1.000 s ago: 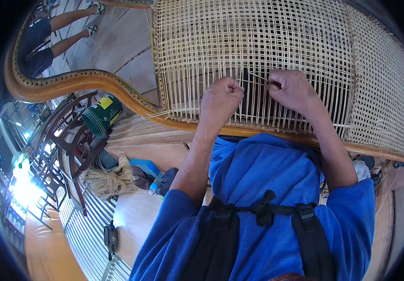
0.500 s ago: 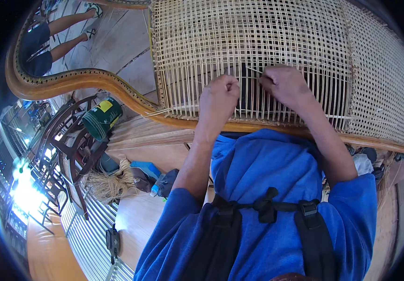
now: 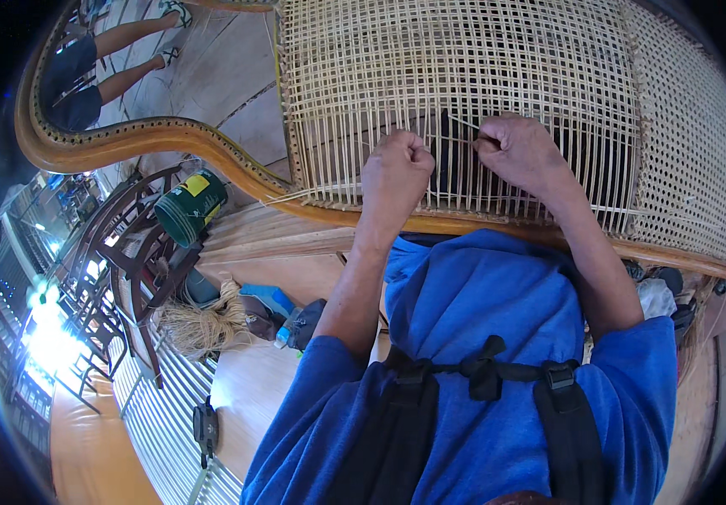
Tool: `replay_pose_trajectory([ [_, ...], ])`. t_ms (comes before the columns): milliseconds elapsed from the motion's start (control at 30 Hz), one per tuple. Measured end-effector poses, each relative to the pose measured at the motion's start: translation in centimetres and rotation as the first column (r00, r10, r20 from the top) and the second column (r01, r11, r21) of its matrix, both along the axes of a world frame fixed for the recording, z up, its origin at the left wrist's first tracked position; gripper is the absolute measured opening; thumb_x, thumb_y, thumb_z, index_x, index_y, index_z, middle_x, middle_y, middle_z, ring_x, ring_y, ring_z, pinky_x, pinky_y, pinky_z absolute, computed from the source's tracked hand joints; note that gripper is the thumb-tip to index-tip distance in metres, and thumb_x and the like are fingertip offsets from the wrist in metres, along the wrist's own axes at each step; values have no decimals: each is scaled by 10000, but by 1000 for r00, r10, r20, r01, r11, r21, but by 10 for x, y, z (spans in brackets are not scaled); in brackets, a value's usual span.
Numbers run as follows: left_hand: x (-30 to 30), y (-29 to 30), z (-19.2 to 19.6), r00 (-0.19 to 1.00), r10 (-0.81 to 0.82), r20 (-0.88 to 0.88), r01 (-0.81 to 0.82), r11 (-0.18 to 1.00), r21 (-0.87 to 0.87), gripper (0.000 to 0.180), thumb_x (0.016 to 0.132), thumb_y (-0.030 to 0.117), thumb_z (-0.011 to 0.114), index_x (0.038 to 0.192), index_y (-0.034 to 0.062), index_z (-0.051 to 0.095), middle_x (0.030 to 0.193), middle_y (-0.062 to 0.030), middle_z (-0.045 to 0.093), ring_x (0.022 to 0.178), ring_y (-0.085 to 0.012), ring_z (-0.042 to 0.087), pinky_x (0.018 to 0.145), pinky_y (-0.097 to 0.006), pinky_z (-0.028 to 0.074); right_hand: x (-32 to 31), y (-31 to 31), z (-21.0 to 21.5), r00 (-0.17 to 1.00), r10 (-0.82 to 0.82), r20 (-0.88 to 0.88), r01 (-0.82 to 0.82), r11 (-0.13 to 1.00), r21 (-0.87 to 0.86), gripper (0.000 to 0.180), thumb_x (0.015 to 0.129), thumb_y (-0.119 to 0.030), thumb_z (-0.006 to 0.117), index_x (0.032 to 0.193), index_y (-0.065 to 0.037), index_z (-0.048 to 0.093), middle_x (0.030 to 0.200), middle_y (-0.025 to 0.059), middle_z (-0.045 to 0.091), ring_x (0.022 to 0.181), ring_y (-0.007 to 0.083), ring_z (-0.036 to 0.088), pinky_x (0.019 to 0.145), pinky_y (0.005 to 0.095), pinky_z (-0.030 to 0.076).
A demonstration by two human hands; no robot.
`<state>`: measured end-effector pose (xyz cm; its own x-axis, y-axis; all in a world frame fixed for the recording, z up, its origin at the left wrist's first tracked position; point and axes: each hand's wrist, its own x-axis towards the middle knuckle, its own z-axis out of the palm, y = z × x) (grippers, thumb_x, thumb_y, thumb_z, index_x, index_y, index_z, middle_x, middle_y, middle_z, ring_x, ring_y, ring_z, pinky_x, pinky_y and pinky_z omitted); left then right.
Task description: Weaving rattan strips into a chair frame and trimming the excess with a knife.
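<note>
A wooden frame (image 3: 194, 135) with a curved, drilled rail carries a panel of woven cane (image 3: 464, 50). Along its near part, upright cane strands (image 3: 342, 160) stand with few crosswise ones between them. My left hand (image 3: 397, 172) is closed over these strands, fingers curled in; whatever it grips is hidden. To its right, my right hand (image 3: 521, 156) is closed in a pinch on a thin cane strand (image 3: 464, 124) that runs into the weave. A dark upright strip (image 3: 444, 156) shows behind the strands between my hands.
A finer cane panel (image 3: 691, 135) adjoins on the right. At left lie a green bucket (image 3: 190, 209), dark wooden chair parts (image 3: 127, 252), a bundle of loose cane (image 3: 207, 318) and a dark bag (image 3: 304, 324). Another person's legs (image 3: 131, 38) are at the far left.
My hands keep nearly the same place and grip on the weave. The whole view has shifted slightly to the right.
</note>
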<state>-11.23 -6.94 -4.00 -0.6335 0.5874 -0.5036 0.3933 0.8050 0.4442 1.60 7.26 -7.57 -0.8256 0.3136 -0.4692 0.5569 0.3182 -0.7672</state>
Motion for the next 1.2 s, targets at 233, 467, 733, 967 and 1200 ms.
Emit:
replay_pose_trajectory([
  [233, 4, 2, 10, 964, -175, -202, 180, 984, 5, 94, 792, 123, 560, 786, 40, 603, 795, -175, 605, 722, -339, 603, 651, -427, 487, -2, -13, -5, 994, -24, -106, 38, 990, 134, 227, 821, -241, 554, 754, -26, 584, 744, 168, 607, 797, 333, 584, 724, 445, 478],
  [467, -5, -2, 2, 953, -201, -224, 171, 974, -147, 189, 799, 207, 646, 851, 25, 640, 734, -139, 626, 655, -264, 614, 614, -374, 481, -9, -11, 2, 1000, 25, 11, -27, 992, 127, 230, 841, -254, 548, 784, -37, 597, 770, 171, 611, 825, 334, 584, 736, 444, 481],
  [733, -24, 1, 9, 950, 161, 269, -128, 983, -135, 182, 817, 208, 637, 825, 26, 639, 622, -48, 588, 551, -106, 542, 527, -269, 438, -8, -3, 10, 999, 22, 43, -24, 999, 39, 234, 833, -255, 544, 793, -31, 598, 777, 179, 610, 827, 347, 587, 749, 438, 479],
  [967, -18, 6, 15, 982, 122, 145, -98, 981, -165, 165, 811, 207, 613, 837, 45, 632, 682, -111, 614, 572, -222, 599, 542, -334, 472, -6, -4, 7, 1000, -3, -26, 4, 999, 45, 236, 829, -263, 542, 776, -40, 601, 744, 173, 620, 760, 360, 591, 714, 452, 475],
  [1200, 0, -12, 14, 907, -135, -398, 177, 982, 69, 87, 820, 171, 579, 838, 88, 598, 804, -133, 573, 687, -329, 596, 598, -433, 490, -11, -30, 14, 997, -25, -73, 53, 908, 416, 87, 782, -181, 597, 810, -101, 615, 799, 85, 633, 827, 280, 591, 728, 410, 465],
])
